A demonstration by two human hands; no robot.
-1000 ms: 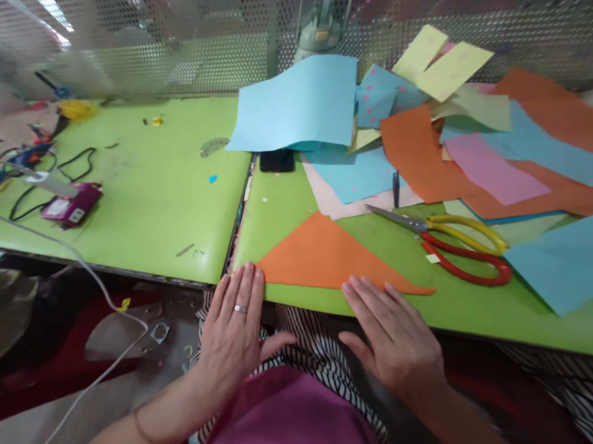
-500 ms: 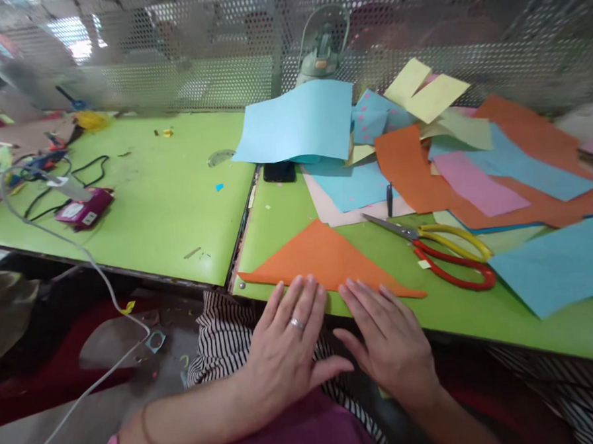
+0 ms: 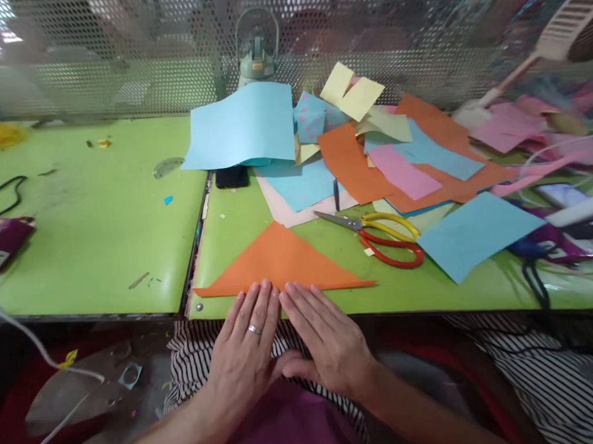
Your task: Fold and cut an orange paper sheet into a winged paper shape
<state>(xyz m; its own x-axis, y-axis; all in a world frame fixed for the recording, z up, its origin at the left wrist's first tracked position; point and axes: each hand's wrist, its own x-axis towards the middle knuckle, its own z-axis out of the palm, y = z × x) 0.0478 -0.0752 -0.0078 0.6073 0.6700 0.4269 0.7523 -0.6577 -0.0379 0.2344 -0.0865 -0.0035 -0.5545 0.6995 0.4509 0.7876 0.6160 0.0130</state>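
Note:
An orange sheet of paper (image 3: 281, 259), folded into a wide triangle, lies at the table's front edge with its peak pointing away from me. A narrow folded strip runs along its near side. My left hand (image 3: 247, 337), with a ring on one finger, is open and flat, its fingertips on that strip. Beside it my right hand (image 3: 327, 339) is also open, fingers stretched out and touching the same strip near the middle. The thumbs meet or overlap below the paper. Scissors (image 3: 359, 225) with one yellow and one red handle lie just right of the triangle.
Loose coloured sheets, among them a large blue sheet (image 3: 244, 125) and an orange strip (image 3: 350, 163), cover the back and right. A phone (image 3: 232, 177) and a bottle (image 3: 257, 62) stand out behind. Purple power sockets (image 3: 4, 244) are at left. A perforated screen (image 3: 169, 63) borders the table.
My view has swung to the right. My right hand has come closer to my left, and the hands now sit together at the middle of the folded edge.

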